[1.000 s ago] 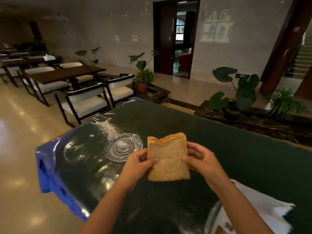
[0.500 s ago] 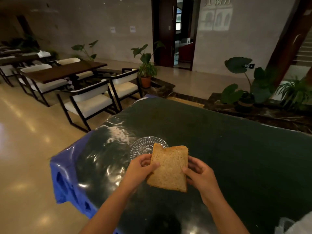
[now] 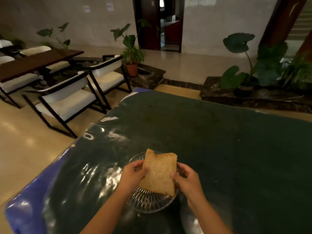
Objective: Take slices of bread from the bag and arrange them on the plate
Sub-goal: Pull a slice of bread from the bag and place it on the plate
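Both hands have carried the bread forward and down since the earlier frames, so it now hangs over the plate rather than beside it, and the white bag that showed at the lower right a second ago is out of view. Nearest, two bare forearms reach in from the bottom edge. The left hand (image 3: 133,175) pinches the left edge of the bread (image 3: 159,173), thumb on the upper face and fingers under it. The right hand (image 3: 187,180) grips the right edge the same way, fingers curled. The bread is tilted, its far corner raised and its near corner dipping toward the plate (image 3: 148,202), a ribbed clear glass dish; whether that corner touches the glass cannot be told. The plate sits on a table (image 3: 228,149) with a dark green top under glossy film and a blue edge at the left. Beyond the table stand white-cushioned chairs (image 3: 67,100) around a dark wooden table (image 3: 37,62), then a potted plant (image 3: 131,53) and an open doorway (image 3: 170,24).
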Tool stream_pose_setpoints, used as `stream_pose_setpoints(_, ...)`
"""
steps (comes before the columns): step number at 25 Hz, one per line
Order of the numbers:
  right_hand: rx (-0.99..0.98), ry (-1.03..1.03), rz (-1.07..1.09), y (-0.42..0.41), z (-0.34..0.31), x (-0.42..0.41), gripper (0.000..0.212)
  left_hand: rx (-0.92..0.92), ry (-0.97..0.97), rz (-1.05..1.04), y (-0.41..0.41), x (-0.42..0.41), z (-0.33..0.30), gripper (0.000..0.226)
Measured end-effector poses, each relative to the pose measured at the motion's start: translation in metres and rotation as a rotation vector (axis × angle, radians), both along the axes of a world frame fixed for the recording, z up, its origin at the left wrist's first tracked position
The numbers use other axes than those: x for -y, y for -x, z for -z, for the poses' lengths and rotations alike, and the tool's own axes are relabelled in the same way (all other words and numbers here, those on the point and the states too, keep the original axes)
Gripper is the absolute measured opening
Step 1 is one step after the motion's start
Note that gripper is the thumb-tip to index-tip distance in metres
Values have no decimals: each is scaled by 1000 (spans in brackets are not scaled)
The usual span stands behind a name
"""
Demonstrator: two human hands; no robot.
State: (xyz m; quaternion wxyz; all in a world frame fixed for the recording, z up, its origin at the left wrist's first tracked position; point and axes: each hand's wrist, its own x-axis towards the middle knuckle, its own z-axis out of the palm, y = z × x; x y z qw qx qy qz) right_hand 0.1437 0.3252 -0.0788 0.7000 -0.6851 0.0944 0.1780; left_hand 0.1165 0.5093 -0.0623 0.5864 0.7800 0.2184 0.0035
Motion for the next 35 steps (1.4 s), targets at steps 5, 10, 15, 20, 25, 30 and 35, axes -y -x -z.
stream_pose_setpoints(5,25,174,117,-46,42,-35,38,-78,-27,78,-67,-34,57,28)
stream_pose_setpoints(10,-14,282,232,-71,74,-53,40,-123,-70,192,-110,-46,92,29)
stream_pose_setpoints(15,-1,445,278,-78,91,-62,37,-110,-169,265,-127,-46,113,30)
stream_pose_setpoints(20,-4,633,344,-78,91,-72,24,-78,-254,254,-129,-45,114,19)
stream_pose_setpoints(25,14,710,375,-74,89,-79,14,-67,-299,220,-128,-43,108,11)
stream_pose_setpoints(30,15,687,474,-76,85,-93,7,-39,-304,176,-128,-41,105,15)
stream_pose_setpoints(35,30,597,479,-70,72,-92,12,-36,-137,123,-123,-57,94,13)
